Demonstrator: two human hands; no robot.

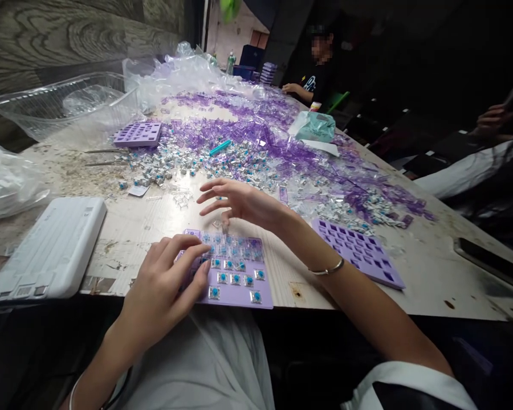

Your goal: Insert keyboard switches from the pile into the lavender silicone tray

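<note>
A purple tray (235, 290) lies at the table's near edge, holding several small clear switches with blue stems (235, 278). My left hand (165, 287) rests on the tray's left side, fingers curled, fingertips pressing on the switches there. My right hand (235, 200) hovers just beyond the tray's far edge with fingers spread, and a small clear piece seems pinched beneath them. A bracelet circles my right wrist.
A heap of purple and clear parts (273, 148) covers the table's middle. An empty purple tray (359, 250) lies to the right, another (137, 134) far left. A white slab (51, 250) sits near left, a clear plastic basket (68, 102) behind. Other people sit at the far and right sides.
</note>
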